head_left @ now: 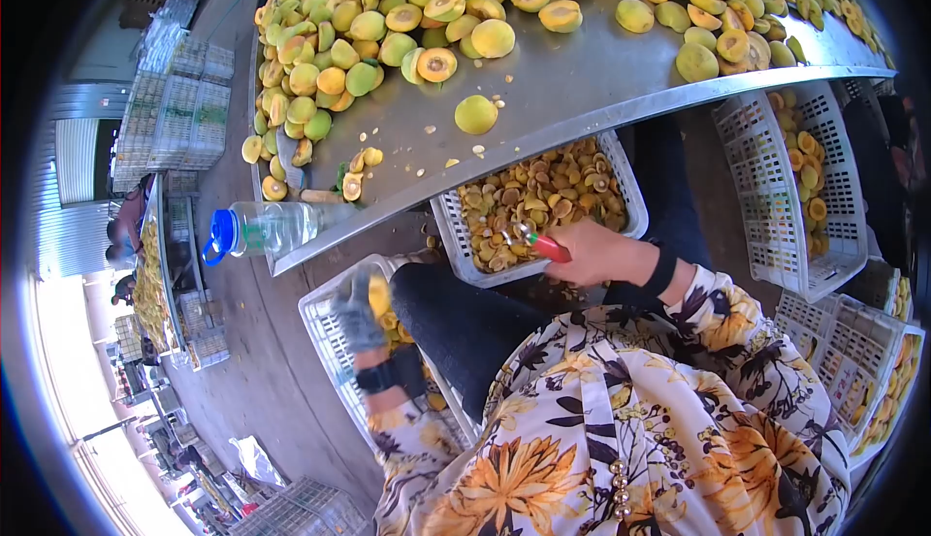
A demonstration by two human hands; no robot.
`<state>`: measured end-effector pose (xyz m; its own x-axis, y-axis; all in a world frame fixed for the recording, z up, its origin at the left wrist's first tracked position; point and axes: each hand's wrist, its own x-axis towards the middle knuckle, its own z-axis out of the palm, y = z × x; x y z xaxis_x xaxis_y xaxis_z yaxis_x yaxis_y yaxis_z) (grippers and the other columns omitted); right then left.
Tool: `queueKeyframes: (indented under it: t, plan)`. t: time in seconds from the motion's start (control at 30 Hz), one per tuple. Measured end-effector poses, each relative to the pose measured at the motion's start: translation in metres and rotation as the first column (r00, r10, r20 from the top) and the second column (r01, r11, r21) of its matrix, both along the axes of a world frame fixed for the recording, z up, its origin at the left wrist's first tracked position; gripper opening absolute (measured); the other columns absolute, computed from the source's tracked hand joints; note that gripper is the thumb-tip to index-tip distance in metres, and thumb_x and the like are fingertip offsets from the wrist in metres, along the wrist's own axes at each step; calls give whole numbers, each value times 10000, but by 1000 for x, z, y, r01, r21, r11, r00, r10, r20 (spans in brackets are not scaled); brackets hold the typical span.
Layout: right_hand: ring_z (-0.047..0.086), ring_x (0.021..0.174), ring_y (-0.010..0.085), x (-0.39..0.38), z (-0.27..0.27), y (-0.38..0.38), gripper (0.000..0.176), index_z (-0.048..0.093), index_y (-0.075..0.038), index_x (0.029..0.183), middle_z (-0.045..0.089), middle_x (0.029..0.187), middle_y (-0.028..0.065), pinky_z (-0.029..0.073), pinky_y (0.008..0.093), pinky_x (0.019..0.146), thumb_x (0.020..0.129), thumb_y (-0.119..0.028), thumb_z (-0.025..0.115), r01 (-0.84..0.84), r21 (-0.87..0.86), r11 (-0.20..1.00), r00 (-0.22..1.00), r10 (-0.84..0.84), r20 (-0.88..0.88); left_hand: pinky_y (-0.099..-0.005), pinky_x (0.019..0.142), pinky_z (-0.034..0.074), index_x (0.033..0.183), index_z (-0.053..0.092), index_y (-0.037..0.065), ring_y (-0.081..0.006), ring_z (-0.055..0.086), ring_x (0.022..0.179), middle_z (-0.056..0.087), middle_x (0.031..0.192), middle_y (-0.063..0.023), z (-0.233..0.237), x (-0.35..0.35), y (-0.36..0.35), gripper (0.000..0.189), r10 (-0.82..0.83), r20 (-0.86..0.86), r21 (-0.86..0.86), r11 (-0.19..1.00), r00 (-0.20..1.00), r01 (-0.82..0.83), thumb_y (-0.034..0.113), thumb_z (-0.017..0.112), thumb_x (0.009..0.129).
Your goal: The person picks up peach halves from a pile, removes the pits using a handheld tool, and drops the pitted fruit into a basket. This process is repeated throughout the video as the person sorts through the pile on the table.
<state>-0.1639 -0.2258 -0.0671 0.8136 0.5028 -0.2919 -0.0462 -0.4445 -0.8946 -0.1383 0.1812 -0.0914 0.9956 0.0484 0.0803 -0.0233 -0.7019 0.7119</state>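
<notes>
My right hand (590, 254) is closed around a small red-handled pitting tool (551, 247), its metal tip pointing up and left. Below that tip is a white crate (635, 201) filled with brownish-yellow fruit scraps (543, 196). My left hand (359, 317), in a grey glove and smeared by motion, is over another white crate (323, 327) beside my leg. A yellow peach half (379, 295) shows right at its blurred fingers, with more halves in the crate below. On the metal table (582, 80), one peach half (476, 115) lies apart near the front edge.
Halved peaches (369, 27) are heaped across the table's far side. A water bottle with a blue cap (276, 227) lies at its left corner. More fruit crates (766, 196) stand at right. Stacked crates (179, 109) and people at another table (155, 284) are at left.
</notes>
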Motion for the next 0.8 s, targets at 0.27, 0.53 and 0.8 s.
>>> queueKeyframes:
  t: [0.27,0.53,0.8]
  plan:
    - [592,684,365,-10,3,-4,330,480,-17,938,588,711,208,462,424,599,742,-231,638,279,-185,942,940,-228,255,-338,829,447,1040,597,88,-261,562,958,592,1050,-97,80,92,-101,333,-445,262,560,793,856,240,203,665,736]
    - [598,658,354,-39,30,-35,398,434,4,1064,578,690,202,463,388,581,742,-129,626,479,63,876,859,-482,170,-353,761,476,1031,599,56,-267,600,871,608,989,-139,49,182,-272,383,-483,-320,525,626,815,576,266,679,720]
    - [594,668,353,8,62,-31,400,502,-40,1081,584,713,189,463,365,588,731,-158,656,573,179,800,729,-597,336,-316,598,552,1044,569,31,-219,626,745,612,893,-122,97,123,-227,356,-653,-497,-856,476,572,-200,303,586,816]
